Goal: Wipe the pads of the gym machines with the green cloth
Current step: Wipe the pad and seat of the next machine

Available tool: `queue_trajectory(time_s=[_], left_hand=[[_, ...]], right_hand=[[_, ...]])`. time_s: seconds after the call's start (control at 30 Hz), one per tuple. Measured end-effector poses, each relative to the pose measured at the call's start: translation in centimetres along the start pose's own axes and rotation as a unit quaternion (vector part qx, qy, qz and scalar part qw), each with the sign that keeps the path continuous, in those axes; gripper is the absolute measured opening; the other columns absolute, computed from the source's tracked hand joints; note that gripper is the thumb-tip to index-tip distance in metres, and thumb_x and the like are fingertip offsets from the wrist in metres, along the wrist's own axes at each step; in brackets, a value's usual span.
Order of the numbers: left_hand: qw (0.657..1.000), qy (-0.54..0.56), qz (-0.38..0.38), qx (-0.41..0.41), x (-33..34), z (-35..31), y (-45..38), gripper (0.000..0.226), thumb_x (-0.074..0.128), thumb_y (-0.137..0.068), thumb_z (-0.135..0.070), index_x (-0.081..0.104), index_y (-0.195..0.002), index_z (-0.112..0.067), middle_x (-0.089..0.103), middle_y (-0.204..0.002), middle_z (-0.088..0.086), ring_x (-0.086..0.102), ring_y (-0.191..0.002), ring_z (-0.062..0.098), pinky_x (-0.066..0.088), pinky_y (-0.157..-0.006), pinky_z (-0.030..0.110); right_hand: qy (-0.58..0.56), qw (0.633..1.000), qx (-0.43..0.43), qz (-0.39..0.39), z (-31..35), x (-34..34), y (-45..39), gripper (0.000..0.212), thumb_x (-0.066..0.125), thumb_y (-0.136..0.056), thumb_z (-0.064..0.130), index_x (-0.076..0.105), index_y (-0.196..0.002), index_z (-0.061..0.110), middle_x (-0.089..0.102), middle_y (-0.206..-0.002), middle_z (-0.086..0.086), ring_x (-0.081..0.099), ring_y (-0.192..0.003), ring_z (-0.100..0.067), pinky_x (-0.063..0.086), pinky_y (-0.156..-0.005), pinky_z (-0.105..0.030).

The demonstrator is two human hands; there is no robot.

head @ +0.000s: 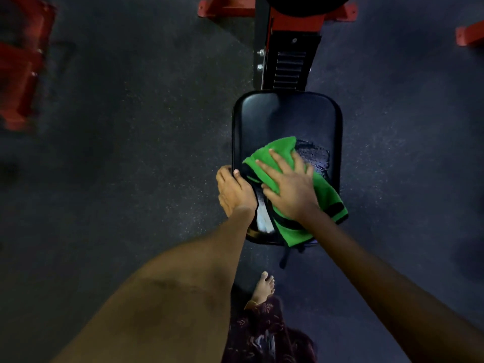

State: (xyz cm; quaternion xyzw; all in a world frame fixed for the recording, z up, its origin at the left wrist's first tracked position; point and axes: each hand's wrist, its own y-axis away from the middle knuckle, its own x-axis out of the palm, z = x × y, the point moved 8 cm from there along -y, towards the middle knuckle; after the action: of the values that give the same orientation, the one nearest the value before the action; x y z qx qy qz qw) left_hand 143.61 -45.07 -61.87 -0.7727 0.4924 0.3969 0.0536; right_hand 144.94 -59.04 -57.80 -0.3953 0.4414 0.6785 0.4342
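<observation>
Right hand (288,187) flat with fingers spread on green cloth (301,231) atop seat pad (282,116); left hand (234,191) curled round pad's edge.

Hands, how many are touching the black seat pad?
2. The left hand grips the near left edge of the black seat pad. The right hand presses the green cloth flat on the pad's near half.
</observation>
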Motion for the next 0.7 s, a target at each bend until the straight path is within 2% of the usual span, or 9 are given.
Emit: queue_trajectory(time_s=[0.07, 0.1, 0.23, 0.3, 0.43, 0.5, 0.57, 0.7], left_hand=[[1.000, -0.009, 0.003, -0.002, 0.0, -0.1, 0.1, 0.030, 0.031, -0.102, -0.023, 0.046, -0.122, -0.008, 0.047, -0.128, 0.008, 0.051, -0.110, 0.030, 0.039, -0.088, 0.045], [1.000, -0.011, 0.005, -0.004, 0.1, -0.1, 0.1, 0.030, 0.031, -0.101, -0.024, 0.046, -0.122, -0.009, 0.047, -0.128, 0.007, 0.052, -0.109, 0.029, 0.039, -0.089, 0.045], [1.000, -0.023, 0.008, -0.009, 0.2, -0.1, 0.1, 0.031, 0.029, -0.102, -0.026, 0.045, -0.124, -0.011, 0.048, -0.129, 0.005, 0.053, -0.109, 0.027, 0.041, -0.089, 0.045], [1.000, -0.024, 0.006, -0.005, 0.2, -0.1, 0.2, 0.032, 0.028, -0.102, -0.026, 0.045, -0.125, -0.011, 0.047, -0.129, 0.004, 0.053, -0.109, 0.027, 0.041, -0.088, 0.044], [1.000, -0.026, 0.003, -0.007, 0.1, -0.1, 0.2, 0.033, 0.028, -0.102, -0.026, 0.045, -0.125, -0.011, 0.047, -0.129, 0.005, 0.052, -0.109, 0.028, 0.038, -0.084, 0.040], [1.000, -0.024, 0.003, -0.007, 0.2, -0.2, 0.2, 0.033, 0.028, -0.102, -0.026, 0.045, -0.126, -0.011, 0.047, -0.130, 0.005, 0.051, -0.112, 0.029, 0.039, -0.086, 0.040], [1.000, -0.025, 0.007, -0.008, 0.2, -0.1, 0.4, 0.035, 0.028, -0.102, -0.026, 0.044, -0.131, -0.012, 0.045, -0.134, 0.004, 0.050, -0.115, 0.027, 0.038, -0.090, 0.041], [0.999, -0.032, 0.014, -0.018, 0.3, -0.3, 0.3, 0.038, 0.026, -0.102, -0.026, 0.040, -0.136, -0.015, 0.042, -0.139, 0.001, 0.048, -0.120, 0.025, 0.036, -0.094, 0.042]], right_hand=[[0.020, 0.999, -0.036, -0.009, -1.4, -0.3, 1.0, 0.057, 0.047, -0.086, 0.048, 0.037, -0.142, 0.041, 0.030, -0.154, 0.003, 0.028, -0.135, -0.041, 0.027, -0.101, -0.055], [0.024, 0.999, -0.024, -0.012, -2.6, -0.8, 0.8, 0.057, 0.046, -0.085, 0.049, 0.039, -0.141, 0.041, 0.032, -0.153, 0.004, 0.030, -0.134, -0.040, 0.029, -0.100, -0.054], [-0.033, 0.988, 0.139, -0.051, -6.0, -2.7, -3.1, 0.055, 0.053, -0.090, 0.042, 0.038, -0.142, 0.039, 0.026, -0.155, 0.004, 0.023, -0.135, -0.037, 0.025, -0.103, -0.048], [-0.043, 0.984, 0.160, -0.065, -4.6, -3.1, -5.3, 0.055, 0.054, -0.090, 0.040, 0.037, -0.143, 0.038, 0.023, -0.156, 0.003, 0.020, -0.136, -0.036, 0.023, -0.104, -0.048], [-0.003, 0.999, 0.038, -0.013, -0.7, -1.4, -5.4, 0.059, 0.051, -0.091, 0.045, 0.030, -0.146, 0.040, 0.019, -0.158, 0.004, 0.014, -0.140, -0.037, 0.017, -0.108, -0.054], [-0.008, 0.999, -0.031, -0.014, -0.7, -1.0, -3.6, 0.057, 0.051, -0.089, 0.045, 0.035, -0.143, 0.041, 0.026, -0.156, 0.004, 0.020, -0.139, -0.039, 0.021, -0.105, -0.055], [-0.010, 0.998, -0.054, -0.027, -1.9, -1.4, -2.7, 0.056, 0.051, -0.084, 0.045, 0.042, -0.140, 0.040, 0.034, -0.152, 0.004, 0.029, -0.135, -0.041, 0.027, -0.100, -0.052], [-0.030, 0.994, 0.098, -0.044, -5.0, -2.7, -6.4, 0.054, 0.053, -0.091, 0.042, 0.038, -0.142, 0.040, 0.024, -0.156, 0.005, 0.022, -0.135, -0.036, 0.025, -0.103, -0.046]])
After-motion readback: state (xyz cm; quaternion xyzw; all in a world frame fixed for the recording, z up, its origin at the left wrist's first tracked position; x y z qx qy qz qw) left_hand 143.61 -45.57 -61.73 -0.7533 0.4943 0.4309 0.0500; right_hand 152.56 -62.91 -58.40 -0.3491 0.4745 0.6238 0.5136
